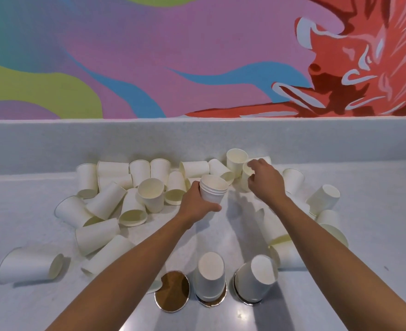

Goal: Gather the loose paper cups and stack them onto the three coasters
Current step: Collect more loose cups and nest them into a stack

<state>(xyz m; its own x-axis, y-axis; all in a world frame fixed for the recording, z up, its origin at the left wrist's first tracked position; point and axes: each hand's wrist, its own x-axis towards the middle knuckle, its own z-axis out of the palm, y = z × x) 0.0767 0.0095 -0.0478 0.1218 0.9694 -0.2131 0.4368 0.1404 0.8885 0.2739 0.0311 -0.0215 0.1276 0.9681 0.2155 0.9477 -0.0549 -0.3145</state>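
Several loose white paper cups [106, 204] lie scattered over the white counter, most on their sides. My left hand [197, 206] grips a small nested stack of cups [213, 191], held upright above the counter's middle. My right hand [265, 181] reaches to the back and closes its fingers on a single cup [247, 173] near the wall. Three round brown coasters sit at the front: the left coaster [172, 291] is bare, the middle coaster [211, 302] bears an upside-down cup stack [210, 274], and the right coaster [239, 291] bears another upside-down stack [257, 279].
The counter's raised back ledge [197, 137] runs behind the cups, under a colourful painted wall. More cups [323, 197] lie to the right of my right arm, and one lone cup [29, 263] lies at the far left.
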